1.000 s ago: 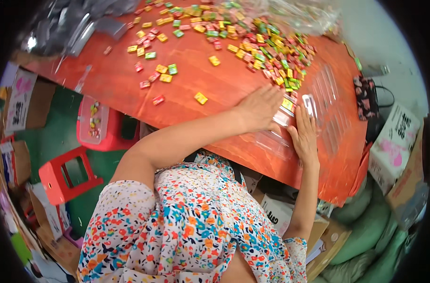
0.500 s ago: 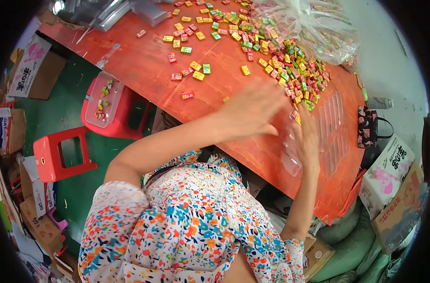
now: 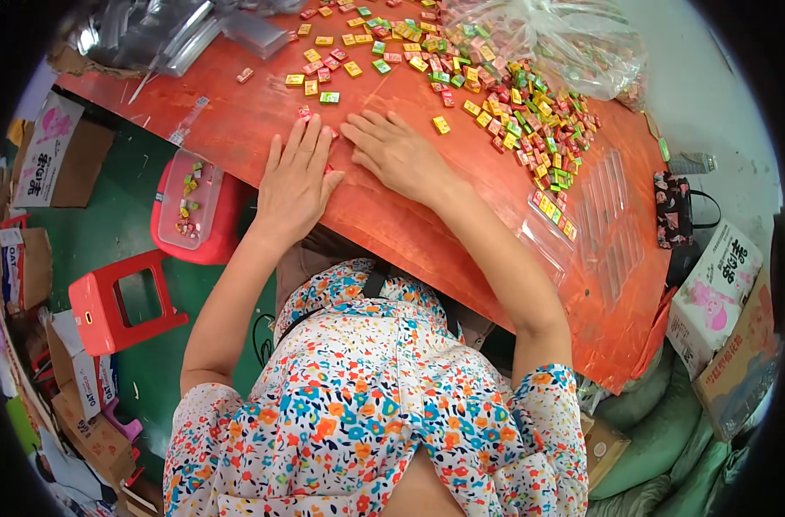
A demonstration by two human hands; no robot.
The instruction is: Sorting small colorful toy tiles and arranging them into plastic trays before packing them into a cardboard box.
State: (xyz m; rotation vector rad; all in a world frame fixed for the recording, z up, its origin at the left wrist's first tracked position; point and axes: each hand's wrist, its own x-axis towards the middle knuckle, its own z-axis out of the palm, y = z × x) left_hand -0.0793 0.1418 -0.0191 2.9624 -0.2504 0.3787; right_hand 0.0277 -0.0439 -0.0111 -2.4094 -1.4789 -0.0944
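Note:
My left hand (image 3: 296,185) lies palm down near the front edge of the red table, fingers stretched out. A small red box (image 3: 304,113) shows at its fingertips; any other boxes there are hidden under the hand. Just to its right, my right hand (image 3: 401,157) rests on the tabletop with fingers extended and pointing left, nearly meeting the left one. Neither hand visibly grips anything. Off to the right lies a clear plastic tray (image 3: 543,250) with a row of small coloured boxes (image 3: 552,214) at its far end.
A heap of small red, yellow and green boxes (image 3: 539,129) spreads across the table (image 3: 375,233) beside a clear plastic bag (image 3: 573,52). Ridged clear trays (image 3: 612,224) lie at right. Clear plastic packaging (image 3: 186,43) sits far left. A plastic tub (image 3: 186,194) rests on a red stool (image 3: 160,228).
Both hands have moved left, away from the heap and the tray. The left is now by the loose boxes near the front edge, the right close beside it. The tray's row of boxes is uncovered.

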